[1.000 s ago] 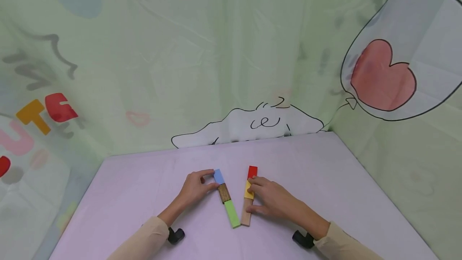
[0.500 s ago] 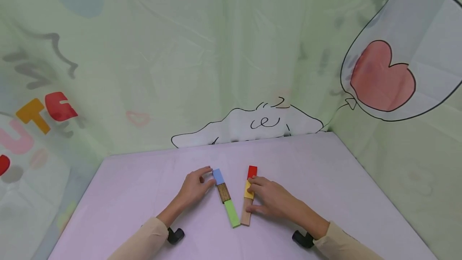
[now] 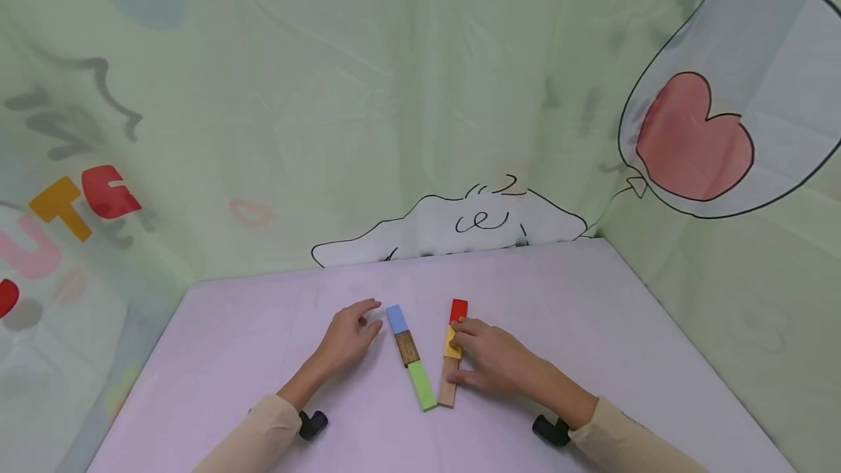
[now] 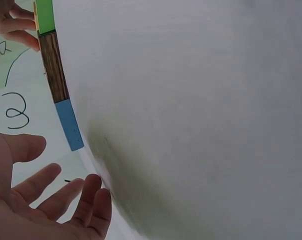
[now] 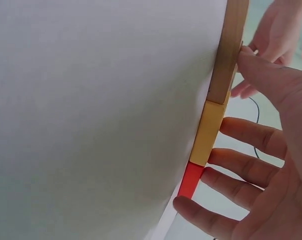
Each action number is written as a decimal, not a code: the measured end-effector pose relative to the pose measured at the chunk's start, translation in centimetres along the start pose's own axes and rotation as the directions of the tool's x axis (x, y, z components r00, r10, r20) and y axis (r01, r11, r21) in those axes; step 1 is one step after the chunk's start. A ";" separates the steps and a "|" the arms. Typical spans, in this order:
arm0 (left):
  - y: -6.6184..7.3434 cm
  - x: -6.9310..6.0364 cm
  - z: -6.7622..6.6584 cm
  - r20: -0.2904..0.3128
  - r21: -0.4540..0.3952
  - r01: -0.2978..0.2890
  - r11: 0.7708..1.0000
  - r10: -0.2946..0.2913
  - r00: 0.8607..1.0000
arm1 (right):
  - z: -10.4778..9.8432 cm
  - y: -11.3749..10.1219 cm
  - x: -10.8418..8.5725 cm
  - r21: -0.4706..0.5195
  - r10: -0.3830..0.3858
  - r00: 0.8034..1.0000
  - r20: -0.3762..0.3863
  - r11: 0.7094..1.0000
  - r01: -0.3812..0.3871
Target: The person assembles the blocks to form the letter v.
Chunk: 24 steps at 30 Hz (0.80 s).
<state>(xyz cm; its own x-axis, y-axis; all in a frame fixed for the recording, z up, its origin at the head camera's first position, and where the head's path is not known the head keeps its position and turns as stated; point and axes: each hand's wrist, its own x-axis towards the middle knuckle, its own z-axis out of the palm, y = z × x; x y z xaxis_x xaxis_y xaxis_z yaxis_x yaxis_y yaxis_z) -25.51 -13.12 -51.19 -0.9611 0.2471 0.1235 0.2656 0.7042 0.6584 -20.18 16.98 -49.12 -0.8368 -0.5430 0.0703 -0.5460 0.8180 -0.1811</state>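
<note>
Two slanting rows of small blocks lie on the table and nearly meet at the near end. The left row has a blue block point(image 3: 397, 318), a dark wood-grain block point(image 3: 406, 349) and a green block point(image 3: 423, 385). In the right row are a red block point(image 3: 458, 309), a yellow block point(image 3: 452, 345) and a light wooden block point(image 3: 448, 383). My left hand point(image 3: 350, 336) is just left of the blue block, apart from it and holding nothing. Along the right row rests my right hand point(image 3: 496, 360), its fairly straight fingers point(image 5: 248, 165) spread and touching the blocks' edge.
A pale lilac cloth covers the table point(image 3: 558, 298). Behind it hangs a printed curtain point(image 3: 315, 130) with a balloon drawing point(image 3: 782, 57) on the right. Black wrist cameras are strapped below both hands.
My left hand has let go of the blue block and drawn back to the left. The left row's far end shifted slightly left. My right hand has stayed in place.
</note>
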 end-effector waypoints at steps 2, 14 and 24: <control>0.0 -0.1 -0.1 0.002 0.024 -0.005 1.000 0.005 1.000 | 0.0 0.1 0.1 -0.010 -0.007 1.000 0.002 1.000 0.007; -0.4 -1.0 -1.1 -0.001 0.119 -0.056 0.991 0.057 0.998 | -0.4 0.4 0.8 -0.066 -0.049 0.999 -0.012 0.997 0.048; -0.8 -1.2 -1.6 -0.029 0.158 -0.035 0.987 0.040 0.999 | -0.9 0.6 1.4 -0.033 -0.009 1.000 -0.013 0.999 0.008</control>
<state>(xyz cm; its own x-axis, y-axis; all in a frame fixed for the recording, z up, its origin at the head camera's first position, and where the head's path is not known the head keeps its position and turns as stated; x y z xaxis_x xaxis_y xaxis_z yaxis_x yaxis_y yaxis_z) -24.70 -15.10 -50.66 -0.9514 0.2559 0.1715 0.3080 0.7915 0.5278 -21.70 16.87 -48.22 -0.8325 -0.5475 0.0845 -0.5538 0.8193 -0.1482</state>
